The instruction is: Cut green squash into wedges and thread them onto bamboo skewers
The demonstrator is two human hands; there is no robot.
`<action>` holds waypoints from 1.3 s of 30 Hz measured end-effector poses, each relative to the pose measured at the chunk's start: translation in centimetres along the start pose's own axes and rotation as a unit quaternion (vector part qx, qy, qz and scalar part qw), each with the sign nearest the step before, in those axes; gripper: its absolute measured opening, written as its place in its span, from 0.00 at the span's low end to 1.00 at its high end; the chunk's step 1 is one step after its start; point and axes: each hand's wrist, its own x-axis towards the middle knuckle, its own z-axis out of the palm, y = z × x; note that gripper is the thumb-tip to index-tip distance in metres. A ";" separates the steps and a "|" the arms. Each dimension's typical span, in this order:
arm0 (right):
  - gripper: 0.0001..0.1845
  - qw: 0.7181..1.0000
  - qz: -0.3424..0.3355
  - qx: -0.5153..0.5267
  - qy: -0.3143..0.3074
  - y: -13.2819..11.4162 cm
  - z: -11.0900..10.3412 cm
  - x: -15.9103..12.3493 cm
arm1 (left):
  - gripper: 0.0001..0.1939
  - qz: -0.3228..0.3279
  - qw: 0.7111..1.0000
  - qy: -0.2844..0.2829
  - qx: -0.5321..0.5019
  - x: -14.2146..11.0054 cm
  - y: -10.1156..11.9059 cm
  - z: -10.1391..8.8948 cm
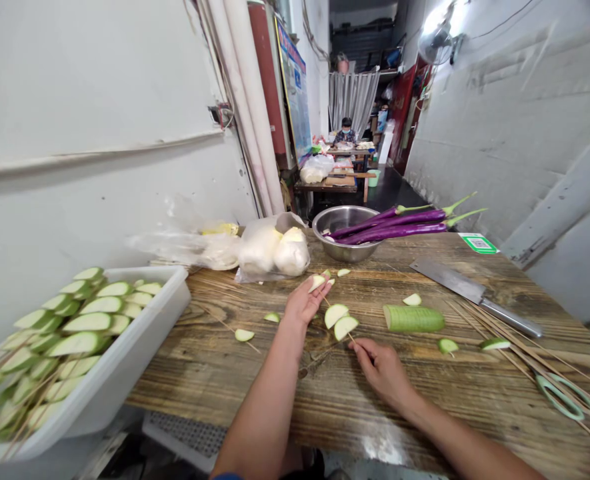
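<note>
My right hand (382,372) pinches the lower end of a thin wooden skewer (351,337). Two half-round zucchini slices (345,327) are threaded on it, pale inside with green skin. At the skewer's far end, my left hand (305,300) has its fingers closed on another zucchini slice (317,283); whether the tip has pierced it I cannot tell. Loose slices lie around, among them one slice (244,335) left of my forearm and one (412,300) at right. A cut zucchini piece (415,319) rests right of my hands.
At left stands a white tub (167,293) piled with skewered slices. A steel bowl (345,252) of purple eggplants (395,231) and a bagged white item (275,250) sit behind. A cleaver (449,280), loose skewers and green-handled scissors (565,397) lie right. A person sits far back.
</note>
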 end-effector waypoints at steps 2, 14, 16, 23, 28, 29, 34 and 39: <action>0.16 1.000 0.003 0.001 -0.003 0.0 0.0 0.0 | 0.06 0.007 1.000 -0.004 0.004 0.0 0.0 -0.1; 0.17 0.999 0.022 0.026 -0.018 -0.1 -0.1 0.1 | 0.06 0.008 1.000 -0.008 0.026 0.2 -0.2 -0.4; 0.17 0.999 0.023 0.027 -0.019 -0.1 -0.1 0.1 | 0.06 0.003 1.000 -0.005 0.028 0.2 -0.2 -0.4; 0.17 0.999 0.023 0.033 -0.016 0.0 0.0 0.1 | 0.06 -0.011 1.000 -0.005 0.028 0.0 -0.2 -0.3; 0.17 0.999 0.030 0.028 -0.013 0.2 0.1 0.0 | 0.07 -0.018 0.999 -0.017 0.022 0.0 -0.3 -0.2; 0.17 0.999 0.030 0.025 -0.012 0.2 0.1 0.0 | 0.07 -0.021 0.999 -0.018 0.020 0.0 -0.3 -0.2; 0.16 0.999 0.030 0.008 -0.015 0.2 0.1 0.0 | 0.08 -0.025 0.999 -0.018 0.018 0.1 -0.5 -0.1; 0.17 0.999 0.031 0.005 -0.014 0.0 0.1 0.0 | 0.10 -0.022 0.999 -0.021 0.026 -0.1 -0.6 0.0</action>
